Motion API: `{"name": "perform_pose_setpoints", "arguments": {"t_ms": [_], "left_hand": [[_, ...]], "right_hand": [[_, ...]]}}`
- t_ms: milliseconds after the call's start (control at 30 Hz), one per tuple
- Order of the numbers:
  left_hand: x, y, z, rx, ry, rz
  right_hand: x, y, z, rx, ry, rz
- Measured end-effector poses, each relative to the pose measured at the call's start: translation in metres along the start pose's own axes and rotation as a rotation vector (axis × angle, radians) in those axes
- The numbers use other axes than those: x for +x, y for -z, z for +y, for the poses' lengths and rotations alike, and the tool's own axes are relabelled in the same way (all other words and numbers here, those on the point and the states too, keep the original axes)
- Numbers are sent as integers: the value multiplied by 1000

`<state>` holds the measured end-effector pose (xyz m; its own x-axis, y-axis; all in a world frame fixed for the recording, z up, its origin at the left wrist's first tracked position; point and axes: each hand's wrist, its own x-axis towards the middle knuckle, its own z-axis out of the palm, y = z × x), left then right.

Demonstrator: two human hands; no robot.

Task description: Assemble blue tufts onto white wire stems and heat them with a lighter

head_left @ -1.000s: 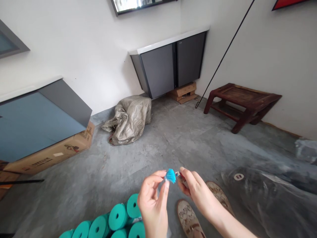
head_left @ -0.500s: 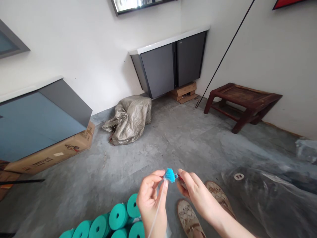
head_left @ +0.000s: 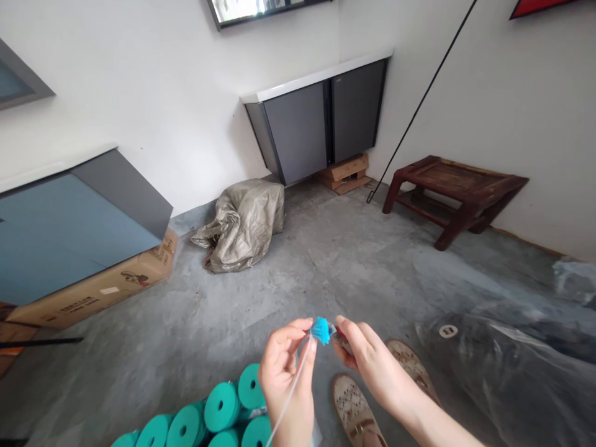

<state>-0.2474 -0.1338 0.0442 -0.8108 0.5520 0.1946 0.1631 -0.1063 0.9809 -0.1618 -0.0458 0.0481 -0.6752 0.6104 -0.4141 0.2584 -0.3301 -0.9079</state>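
My left hand [head_left: 287,375] pinches a small bright-blue ruffled bunch [head_left: 321,331] between thumb and fingertips. From that pinch a thin white string [head_left: 293,390] runs down across the palm side of the hand. My right hand [head_left: 370,360] is closed round a small red tool [head_left: 341,336], most of it hidden by the fingers. Its tip meets the right side of the blue bunch; the exact kind of tool cannot be made out.
Teal rolls [head_left: 222,406] with holed centres stand below my left hand. Clear plastic covers a dark bundle [head_left: 503,372] at right. Further off are a crumpled sack [head_left: 246,223], a wooden stool [head_left: 459,183], a grey cabinet [head_left: 298,133] and a long cardboard box [head_left: 102,288].
The blue bunch has shifted and turned slightly to the right between my hands. The white string is now straighter and swung a little to the left. Both hands stay nearly in place.
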Motion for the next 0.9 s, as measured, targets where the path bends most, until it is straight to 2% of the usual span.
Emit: {"name": "perform_pose_setpoints", "arguments": {"t_ms": [100, 300, 533, 733, 900], "left_hand": [[-1, -2, 1, -12, 19, 13], [-5, -16, 9, -69, 65, 156], [-5, -12, 7, -59, 86, 107], [-1, -3, -2, 36, 11, 33], [0, -2, -2, 47, 33, 38]], "right_hand": [[-1, 0, 0, -19, -11, 0], [1, 3, 1, 10, 42, 16], [2, 3, 1, 1, 63, 35], [1, -3, 11, -14, 1, 32], [1, 1, 4, -10, 11, 31]]}}
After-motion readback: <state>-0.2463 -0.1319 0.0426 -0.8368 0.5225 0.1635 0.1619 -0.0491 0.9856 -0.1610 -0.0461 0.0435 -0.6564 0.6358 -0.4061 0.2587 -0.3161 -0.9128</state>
